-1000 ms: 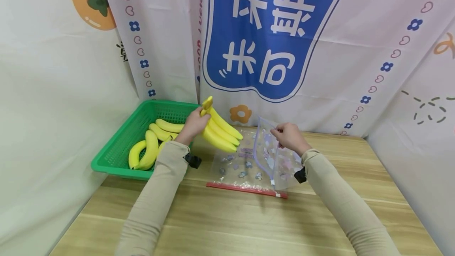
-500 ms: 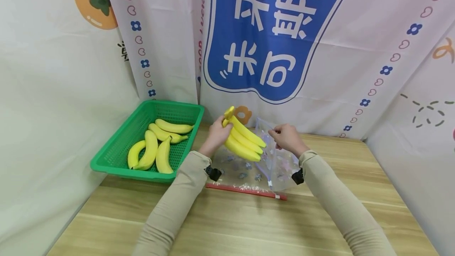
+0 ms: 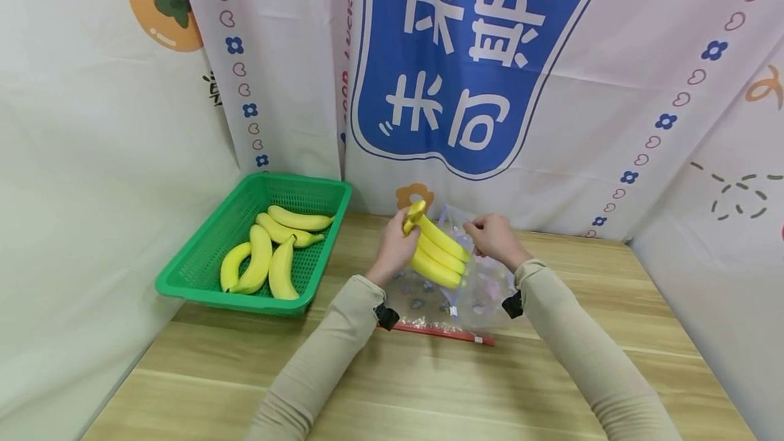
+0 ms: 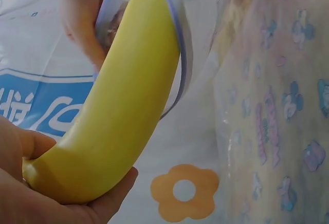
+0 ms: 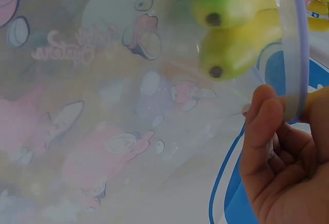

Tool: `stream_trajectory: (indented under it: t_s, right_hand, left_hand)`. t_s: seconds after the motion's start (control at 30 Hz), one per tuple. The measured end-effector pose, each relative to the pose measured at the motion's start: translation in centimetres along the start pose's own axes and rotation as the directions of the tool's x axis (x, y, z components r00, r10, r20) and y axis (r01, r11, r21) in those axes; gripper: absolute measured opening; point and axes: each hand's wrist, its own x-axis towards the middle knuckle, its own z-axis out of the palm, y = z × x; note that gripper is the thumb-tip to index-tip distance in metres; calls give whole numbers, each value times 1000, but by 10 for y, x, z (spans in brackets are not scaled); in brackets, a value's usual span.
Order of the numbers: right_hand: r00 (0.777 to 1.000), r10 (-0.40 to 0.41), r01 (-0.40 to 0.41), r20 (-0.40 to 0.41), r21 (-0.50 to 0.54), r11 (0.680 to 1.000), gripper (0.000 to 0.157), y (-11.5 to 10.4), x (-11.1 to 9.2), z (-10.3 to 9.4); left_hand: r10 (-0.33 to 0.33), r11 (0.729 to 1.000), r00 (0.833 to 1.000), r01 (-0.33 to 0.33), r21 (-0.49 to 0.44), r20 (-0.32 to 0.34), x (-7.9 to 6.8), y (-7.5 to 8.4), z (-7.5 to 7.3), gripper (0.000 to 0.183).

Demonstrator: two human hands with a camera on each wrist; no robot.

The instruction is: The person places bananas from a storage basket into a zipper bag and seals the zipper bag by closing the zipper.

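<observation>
My left hand [image 3: 397, 248] grips a bunch of yellow bananas [image 3: 442, 255] near its stem. In the left wrist view one banana [image 4: 115, 95] of the bunch fills the middle, its far end inside the bag's mouth. With thumb and fingers my right hand [image 3: 497, 240] pinches the purple-edged rim of a clear printed zip bag [image 3: 484, 295]. Through the film in the right wrist view, the banana tips [image 5: 226, 54] show just inside the opening. The bag's purple rim [image 5: 299, 44] runs between my right thumb and fingers.
A green basket [image 3: 184, 282] with several bananas [image 3: 282, 269] stands at the left on the wooden table [image 3: 429, 393]. Under the held bag lies another clear bag with a red zip strip [image 3: 441, 333]. A printed curtain [image 3: 294, 87] hangs behind the table.
My left hand has carried the banana bunch rightward from beside the basket, and its tips have entered the bag's mouth. My right hand has stayed nearly still, holding the rim.
</observation>
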Motion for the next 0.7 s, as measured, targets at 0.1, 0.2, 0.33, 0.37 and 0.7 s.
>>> stream_trajectory:
  t_s: [0.1,0.2,0.33,0.37,0.7]
  right_hand:
    - [1000,-10,10,-10,-22,1000,42,-2,-1,-2]
    - [1000,-20,20,-11,-25,999,42,-3,-1,-2]
    - [1000,-18,18,-4,-6,1000,42,-3,-1,0]
    - [1000,-20,20,-4,-9,1000,43,-3,0,0]
    - [1000,-7,7,-12,-13,1000,41,-4,2,0]
  left_hand:
    - [19,1000,1000,-18,7,-12,-1,-4,5,43]
    - [22,1000,1000,-22,1,-5,-3,-7,9,43]
    - [7,1000,1000,-7,-9,-11,-7,-8,16,45]
    - [3,1000,1000,-3,-10,-14,-8,-8,17,47]
    - [-15,998,999,14,54,28,-19,-12,34,51]
